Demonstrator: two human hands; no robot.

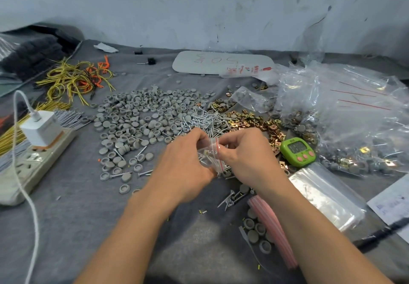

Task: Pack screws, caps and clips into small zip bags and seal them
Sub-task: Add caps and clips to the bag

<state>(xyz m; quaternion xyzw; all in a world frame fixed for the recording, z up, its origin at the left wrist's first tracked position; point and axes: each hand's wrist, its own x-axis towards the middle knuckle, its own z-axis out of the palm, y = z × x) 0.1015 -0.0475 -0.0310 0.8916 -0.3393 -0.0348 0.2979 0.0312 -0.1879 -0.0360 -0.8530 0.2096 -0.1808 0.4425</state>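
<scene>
Near edge, R of centre: handful of grey caps point(254, 235) on the grey cloth of the worktop point(77, 217), touching a pink-edged strip of flat bags point(274, 230). Strip's long axis near-to-far, far end leaning L. Just beyond: a few loose screws point(230, 197), tips mostly toward near-L. Further R: stack of empty clear bags point(327, 195), corner of a printed sheet point(394, 201), black cable point(380, 232) across its near edge.

Mid-worktop, lifted off the cloth: small zip bag point(209, 158) pinched btwn both hands.
- Left hand point(183, 168): curled onto the bag's body from the L, fingertips clamped on the plastic.
- Right hand point(245, 157): fingers curled, pinching the edge w/ the red zip strip.
- Red strip near-upright in view, i.e. long axis near-to-far, far end tipped slightly L. Mouth side toward R, body toward L.
- Inside: metal screws seen thru the plastic, direction unclear. Sealed or not: cannot tell.

Just R of hands: green timer point(297, 151), display up, brass clips point(250, 121) scattered beside it. Far L: power strip point(33, 164) w/ white charger point(41, 127) plugged in, white cable point(24, 195) looping toward near edge.

Beyond hands: screw pile point(205, 120), jumbled, no shared direction. L of it: cap spread point(137, 115), wide. R of it: big clear bag point(343, 117) w/ filled bags inside. Farther L: yellow & orange wire bundle point(73, 80). Farthest: white board point(221, 62) w/ red writing, near the wall.
</scene>
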